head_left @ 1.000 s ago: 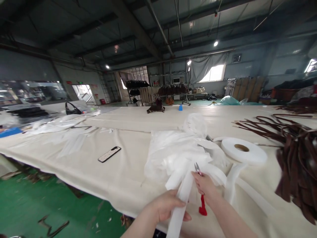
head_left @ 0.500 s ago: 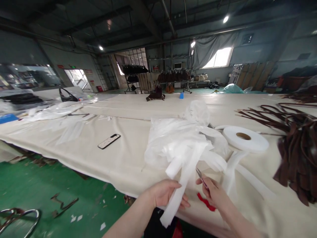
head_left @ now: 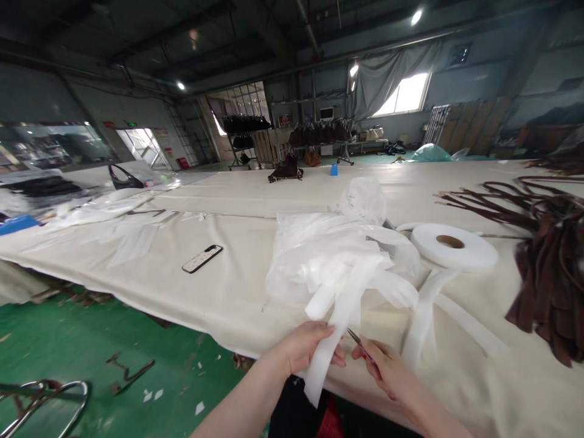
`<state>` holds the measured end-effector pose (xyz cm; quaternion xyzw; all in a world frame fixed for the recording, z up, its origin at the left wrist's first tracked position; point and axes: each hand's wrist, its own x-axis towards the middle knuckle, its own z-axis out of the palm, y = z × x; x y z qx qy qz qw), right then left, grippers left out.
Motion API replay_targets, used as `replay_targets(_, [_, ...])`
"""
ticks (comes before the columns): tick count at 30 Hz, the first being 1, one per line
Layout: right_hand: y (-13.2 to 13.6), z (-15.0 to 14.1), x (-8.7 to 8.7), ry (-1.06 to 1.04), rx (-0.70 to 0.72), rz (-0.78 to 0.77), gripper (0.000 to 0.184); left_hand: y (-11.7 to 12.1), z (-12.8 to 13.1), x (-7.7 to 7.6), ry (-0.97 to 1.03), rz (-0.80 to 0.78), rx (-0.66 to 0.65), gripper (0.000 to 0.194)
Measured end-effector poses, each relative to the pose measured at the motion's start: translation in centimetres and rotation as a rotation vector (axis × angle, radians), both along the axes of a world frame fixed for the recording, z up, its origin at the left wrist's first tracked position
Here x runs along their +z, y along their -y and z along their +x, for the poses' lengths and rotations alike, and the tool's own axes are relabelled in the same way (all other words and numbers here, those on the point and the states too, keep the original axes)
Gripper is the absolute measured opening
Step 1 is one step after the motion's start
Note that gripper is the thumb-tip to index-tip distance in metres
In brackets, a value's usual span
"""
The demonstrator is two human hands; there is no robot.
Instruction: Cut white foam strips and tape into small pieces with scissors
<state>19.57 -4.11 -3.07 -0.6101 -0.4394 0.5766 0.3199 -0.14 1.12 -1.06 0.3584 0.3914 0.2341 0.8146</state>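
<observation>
My left hand [head_left: 314, 347] is closed on a white strip [head_left: 340, 325], thumb on top and fingers underneath. The strip's cut end hangs below the hand; its upper part runs back into a pile of white strips on a clear plastic bag [head_left: 301, 249]. In my right hand [head_left: 385, 368] is a small pair of scissors [head_left: 358, 340], pointed at the strip's right edge close to my left fingers. Whether the blades touch the strip I cannot tell. My fingers cover most of the handles, with a bit of red showing there.
Right of the bag lies a roll of white strip [head_left: 474, 249] with a loose tail. Brown straps [head_left: 542, 274] are heaped at the far right. A phone [head_left: 202, 259] lies on the cream-covered table [head_left: 232, 292]. A metal-framed seat [head_left: 50, 401] stands on the green floor.
My right hand and the scissors have moved left, closer to the strip. The red band that dangled below that hand is now mostly hidden. My left hand keeps its hold.
</observation>
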Motion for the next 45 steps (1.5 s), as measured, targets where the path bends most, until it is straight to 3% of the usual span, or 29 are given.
replay_targets(5, [-0.9,0.7,-0.3,0.010,-0.075,0.029,0.060,-0.3,0.6,-0.1,-0.151,0.119,0.011,0.059])
replay_targets(14, [-3.0,1.1,-0.7,0.061,-0.047,0.103,0.057,-1.0,2.5,0.6,-0.203,0.217,0.090,0.044])
replay_targets(26, [-3.0,2.5,0.7,0.010,-0.039,0.092,0.057,-1.7,2.5,2.2,-0.068,0.233,0.139,0.042])
replay_targets(30, [-3.1,2.3,0.9,-0.023,-0.020,0.111,0.058,-1.5,2.8,2.4,-0.045,0.247,0.115,0.042])
replay_targets(39, [-3.1,0.9,2.9,-0.028,-0.017,0.041,0.054,-1.9,2.7,1.1,-0.131,0.211,-0.012,0.048])
replay_targets(45, [-3.2,1.4,2.3,-0.049,-0.005,-0.030,0.054,-2.4,2.3,0.9,-0.115,0.204,-0.029,0.048])
